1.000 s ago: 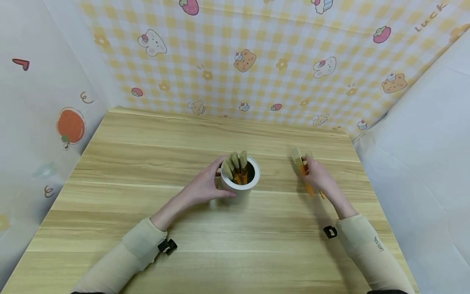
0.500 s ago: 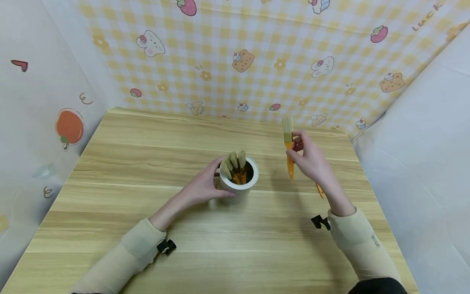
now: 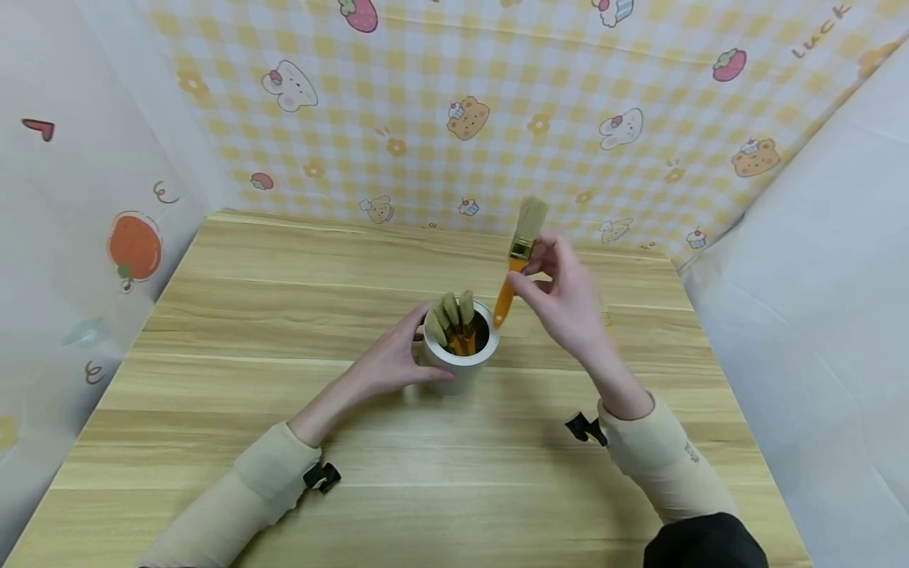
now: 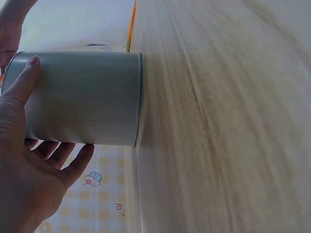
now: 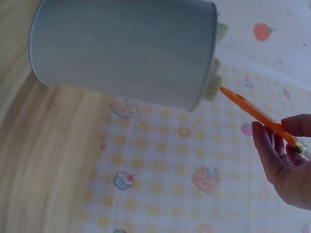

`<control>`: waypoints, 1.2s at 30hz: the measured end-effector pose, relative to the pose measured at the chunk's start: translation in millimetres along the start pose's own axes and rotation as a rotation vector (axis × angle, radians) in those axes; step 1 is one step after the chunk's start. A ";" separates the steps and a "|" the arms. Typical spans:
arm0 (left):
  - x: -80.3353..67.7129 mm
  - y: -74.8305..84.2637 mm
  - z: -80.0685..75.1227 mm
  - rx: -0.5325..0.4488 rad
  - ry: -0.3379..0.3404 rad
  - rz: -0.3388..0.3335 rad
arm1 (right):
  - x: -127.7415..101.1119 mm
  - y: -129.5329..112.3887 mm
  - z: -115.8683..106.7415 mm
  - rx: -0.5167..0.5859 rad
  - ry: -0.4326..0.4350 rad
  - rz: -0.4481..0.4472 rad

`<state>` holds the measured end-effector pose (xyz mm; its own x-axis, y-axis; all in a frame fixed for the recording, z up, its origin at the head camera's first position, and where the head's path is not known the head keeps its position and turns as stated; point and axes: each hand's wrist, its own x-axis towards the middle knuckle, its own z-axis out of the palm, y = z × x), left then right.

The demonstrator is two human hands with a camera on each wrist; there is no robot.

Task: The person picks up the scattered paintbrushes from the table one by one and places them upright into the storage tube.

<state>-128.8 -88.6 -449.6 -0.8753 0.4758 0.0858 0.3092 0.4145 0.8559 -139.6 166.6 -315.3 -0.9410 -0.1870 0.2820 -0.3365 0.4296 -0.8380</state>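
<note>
Orange-handled brush [image 3: 515,263], pinched in the right hand [image 3: 564,304], risked catching the rim of the cup [image 3: 461,364] — gripped by the left hand [image 3: 387,364] — and tipping it.

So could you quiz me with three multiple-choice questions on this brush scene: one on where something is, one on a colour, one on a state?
1. Where is the handle tip of the brush that the right hand holds?
A. just above the cup's rim
B. flat on the table
C. against the left wall

2. What colour is that brush's handle?
A. blue
B. orange
C. black

3. How is the left hand?
A. lying flat, away from the cup
B. curled round the cup
C. holding a brush

Answers: 1 A, the tip hangs by the rim in the head view; 2 B, the handle shows orange; 3 B, fingers wrap the cup's wall.
</note>
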 end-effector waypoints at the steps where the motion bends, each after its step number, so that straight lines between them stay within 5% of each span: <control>1: 0.1 -0.1 0.0 -0.002 -0.001 0.003 | -0.9 0.7 3.6 -0.005 -0.008 -0.006; 19: 0.4 -0.7 0.5 -0.007 0.004 0.039 | -16.4 21.5 27.6 -0.190 -0.116 -0.084; 26: -0.1 -1.1 1.1 -0.010 0.010 0.040 | -17.9 28.5 24.5 -0.156 -0.107 -0.114; 36: -0.9 -1.1 1.1 0.006 0.013 0.024 | -14.8 46.1 3.5 -0.162 -0.069 -0.048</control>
<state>-127.9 -88.7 -451.2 -0.8722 0.4758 0.1131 0.3326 0.4075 0.8505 -141.0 186.1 -359.8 -0.9210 -0.2682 0.2825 -0.3874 0.5542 -0.7367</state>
